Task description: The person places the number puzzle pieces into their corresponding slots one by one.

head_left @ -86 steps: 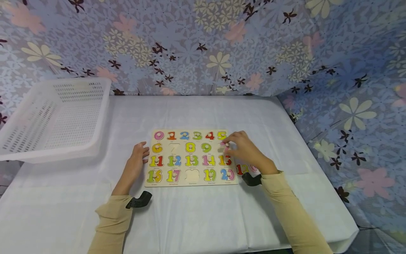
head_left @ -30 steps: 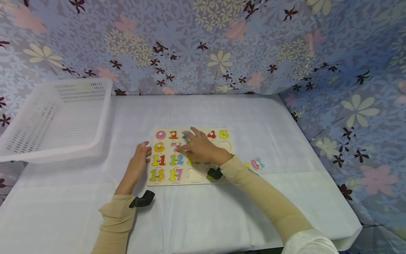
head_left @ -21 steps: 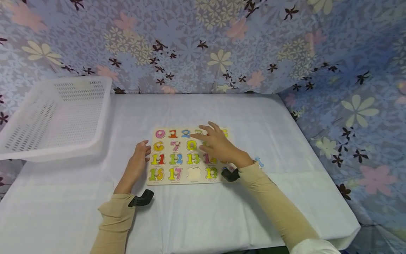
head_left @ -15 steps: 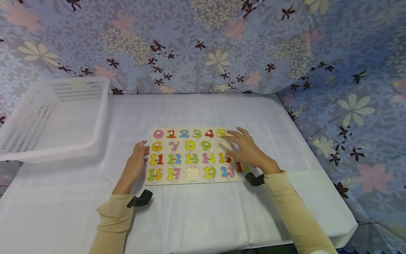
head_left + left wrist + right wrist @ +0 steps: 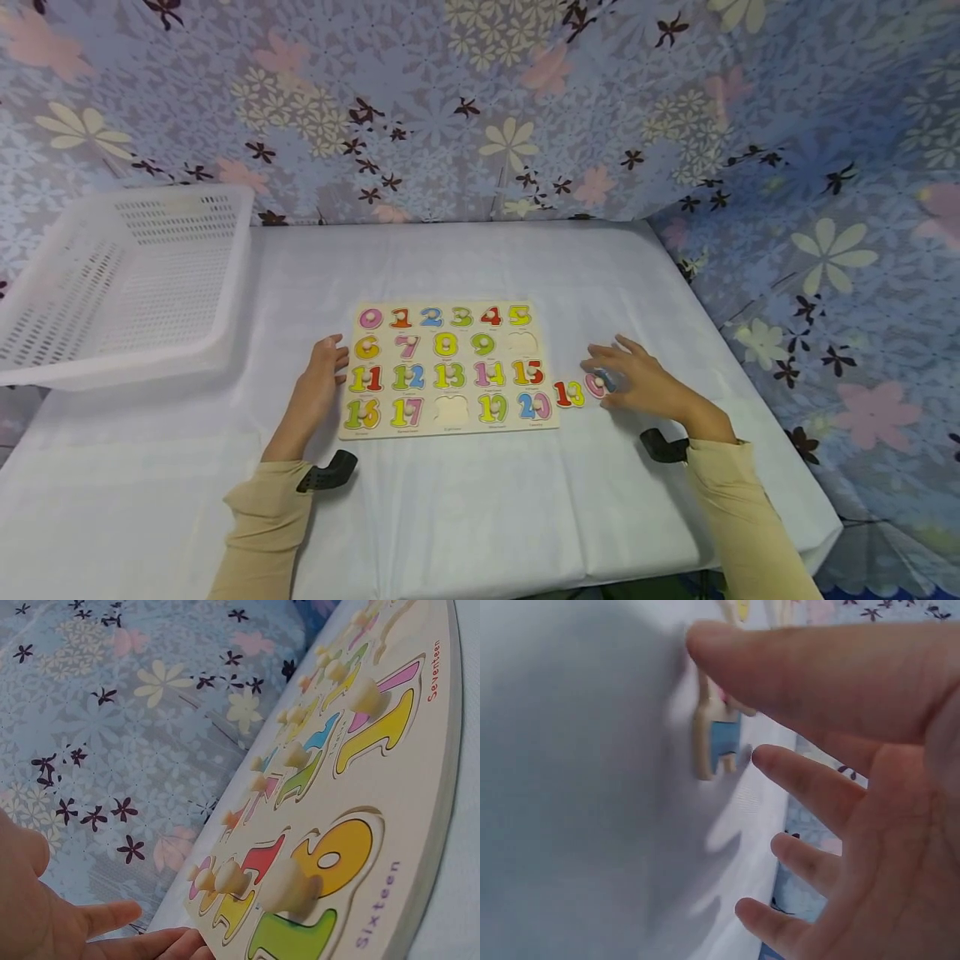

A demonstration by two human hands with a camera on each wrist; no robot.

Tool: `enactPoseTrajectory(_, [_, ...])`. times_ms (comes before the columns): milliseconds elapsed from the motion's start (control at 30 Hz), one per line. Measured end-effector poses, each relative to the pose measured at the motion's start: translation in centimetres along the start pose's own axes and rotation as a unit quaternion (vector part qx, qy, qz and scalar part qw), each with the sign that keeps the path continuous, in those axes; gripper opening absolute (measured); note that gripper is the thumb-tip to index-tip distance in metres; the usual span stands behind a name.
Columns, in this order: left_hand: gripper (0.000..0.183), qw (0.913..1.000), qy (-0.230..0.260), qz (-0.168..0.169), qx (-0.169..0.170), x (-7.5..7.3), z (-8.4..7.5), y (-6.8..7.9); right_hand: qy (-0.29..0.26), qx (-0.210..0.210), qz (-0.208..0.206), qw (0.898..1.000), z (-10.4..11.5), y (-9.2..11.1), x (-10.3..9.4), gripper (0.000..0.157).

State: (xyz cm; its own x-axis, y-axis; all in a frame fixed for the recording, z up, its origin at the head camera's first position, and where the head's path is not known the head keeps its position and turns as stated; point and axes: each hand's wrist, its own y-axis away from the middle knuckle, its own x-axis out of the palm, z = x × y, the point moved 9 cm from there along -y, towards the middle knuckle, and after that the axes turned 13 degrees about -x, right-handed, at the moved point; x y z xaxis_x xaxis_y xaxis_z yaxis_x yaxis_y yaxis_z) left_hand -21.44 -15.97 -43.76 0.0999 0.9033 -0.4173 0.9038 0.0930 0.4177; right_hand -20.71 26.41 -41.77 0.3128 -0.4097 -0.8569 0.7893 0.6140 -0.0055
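Observation:
A wooden number puzzle board (image 5: 427, 429) lies on the table with knobbed number pieces. Two recesses show bare wood, at the right end of the second row and in the middle of the bottom row. My left hand (image 5: 321, 379) rests at the board's left edge, fingers beside the rim (image 5: 184, 941). Right of the board lie a red and yellow-green 18 piece (image 5: 570, 395) and a pink and blue 10 piece (image 5: 595, 385). My right hand (image 5: 645, 385) hovers over the 10 piece, partly hiding it. In the right wrist view its spread fingers stand around the blue 1 (image 5: 724, 738), apparently not gripping it.
A white plastic basket (image 5: 242, 275) stands at the back left of the table. White cloth (image 5: 465, 508) covers the table. A floral curtain (image 5: 420, 108) hangs behind and along the right side.
My right hand has set the pink 7 piece into its recess in the second row, let go, and moved right to the 10 piece. The left hand has stayed at the board's edge.

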Motion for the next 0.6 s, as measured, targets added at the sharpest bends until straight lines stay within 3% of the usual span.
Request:
enactPoseTrajectory(367, [0.065,0.9999,0.000,-0.003,0.010,0.12,0.07,-0.08,0.014,-0.008,-0.056,0.998,-0.26,0.38,-0.47,0.036])
enactPoseTrajectory(600, [0.064,0.9999,-0.001,-0.010,0.009,0.00,0.00,-0.13,0.030,0.033,-0.072,0.996,-0.59,0.45,-0.54,0.038])
